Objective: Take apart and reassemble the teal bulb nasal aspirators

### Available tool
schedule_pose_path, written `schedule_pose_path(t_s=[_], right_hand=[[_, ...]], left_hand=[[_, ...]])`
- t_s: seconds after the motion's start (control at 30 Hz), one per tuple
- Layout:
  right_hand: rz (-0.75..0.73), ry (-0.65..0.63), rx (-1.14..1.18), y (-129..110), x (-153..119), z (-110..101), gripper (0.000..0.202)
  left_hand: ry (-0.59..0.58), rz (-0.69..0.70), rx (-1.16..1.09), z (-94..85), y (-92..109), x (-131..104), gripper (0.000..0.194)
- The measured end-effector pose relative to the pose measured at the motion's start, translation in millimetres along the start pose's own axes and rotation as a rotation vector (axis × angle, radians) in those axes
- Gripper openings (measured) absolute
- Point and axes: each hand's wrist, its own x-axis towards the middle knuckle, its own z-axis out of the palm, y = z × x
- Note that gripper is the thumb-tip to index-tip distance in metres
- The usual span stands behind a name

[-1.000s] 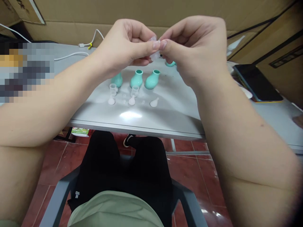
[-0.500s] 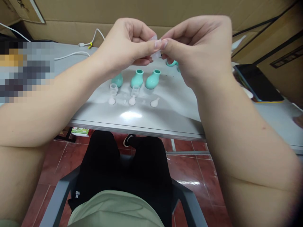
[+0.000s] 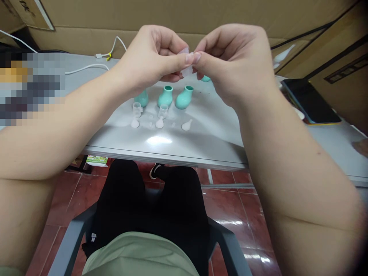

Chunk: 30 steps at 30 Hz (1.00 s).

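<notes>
My left hand (image 3: 161, 57) pinches a small translucent plastic piece (image 3: 187, 70) above the far part of the table. Thumb to thumb with it, my right hand (image 3: 227, 61) is closed at the same piece; what lies between its fingertips is too small to make out. Below the hands stand teal bulb-shaped pots (image 3: 184, 98) with open necks. In front of them are clear plastic cups (image 3: 137, 110) and white teardrop-shaped pieces (image 3: 186, 125), with tiny clear bits (image 3: 173, 124) between. Another teal item (image 3: 205, 78) is partly hidden behind my right hand.
A grey table (image 3: 201, 147) spans the view, backed by cardboard (image 3: 100, 38). White cables (image 3: 86, 68) lie at the back left. On the right are a dark phone (image 3: 312, 100) and a white teardrop-shaped piece (image 3: 284, 54) near the cardboard.
Both hands have shifted slightly left and a little lower, still together at the translucent piece. My right wrist has moved left, showing more of the white piece behind it.
</notes>
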Motion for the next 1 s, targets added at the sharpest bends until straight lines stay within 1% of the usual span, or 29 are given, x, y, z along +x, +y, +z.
schedule_pose_path(t_s=[0.07,0.1,0.13,0.2,0.27,0.3,0.37,0.43,0.47,0.5,0.63,0.7,0.77,0.8,0.83,0.87,0.93,0.97,1.0], right_hand=[[-0.025,0.021,0.031,4.5,1.9,1.3,0.040],[-0.041,0.042,0.054,6.8,2.5,2.5,0.039],[-0.053,0.061,0.068,8.6,2.8,3.8,0.037],[-0.055,0.076,0.049,9.9,2.1,6.3,0.032],[-0.038,0.070,-0.009,8.2,-0.2,7.7,0.026],[-0.035,0.078,-0.031,6.8,-1.5,8.0,0.024],[-0.040,0.111,-0.049,4.0,-3.9,7.8,0.019],[-0.035,0.132,-0.069,2.1,-5.3,7.2,0.015],[-0.027,0.138,-0.085,1.6,-5.6,7.0,0.014],[-0.019,0.142,-0.101,1.2,-5.7,6.9,0.013],[-0.018,0.143,-0.106,0.6,-5.0,7.9,0.019],[-0.023,0.138,-0.085,0.7,-4.3,8.2,0.025],[-0.027,0.123,-0.065,2.0,-3.2,8.1,0.027],[-0.030,0.105,-0.055,3.1,-2.5,7.9,0.027],[-0.043,0.099,-0.041,4.5,-1.7,7.7,0.027],[-0.058,0.099,-0.026,5.9,-0.9,7.6,0.028],[-0.088,0.116,-0.007,7.9,0.1,7.9,0.033],[-0.096,0.121,-0.005,8.1,0.3,8.2,0.036],[-0.097,0.122,-0.008,7.6,0.1,8.5,0.039]], left_hand=[[-0.054,-0.015,0.010,0.6,-0.1,-0.9,0.044],[-0.051,0.005,0.006,1.2,-1.0,-0.9,0.044],[-0.041,0.028,0.002,2.3,-2.2,-0.6,0.043],[0.029,0.077,-0.006,4.7,-5.0,0.6,0.043],[0.082,0.081,-0.012,5.4,-6.4,3.1,0.046],[0.083,0.068,-0.010,4.5,-6.1,4.8,0.047],[0.032,0.027,-0.007,0.7,-3.5,7.8,0.045],[-0.044,-0.028,0.006,-2.8,0.8,8.7,0.041],[-0.047,-0.043,0.011,-3.3,2.9,7.8,0.039],[-0.025,-0.044,0.013,-2.6,4.7,6.0,0.038],[0.110,-0.006,-0.011,7.6,6.3,-3.2,0.036],[0.101,0.000,-0.022,10.2,3.6,-3.4,0.037],[0.116,0.026,-0.022,7.8,0.1,0.8,0.040],[0.100,0.021,-0.015,5.1,-1.4,3.9,0.043],[0.107,0.030,-0.013,1.8,-2.4,6.9,0.046],[0.043,-0.012,0.000,-1.3,-2.8,9.3,0.046],[-0.024,-0.068,0.014,-5.3,-1.6,10.8,0.046],[-0.034,-0.082,0.019,-5.5,-0.4,9.6,0.045],[-0.009,-0.072,0.018,-4.6,1.1,7.4,0.044]])
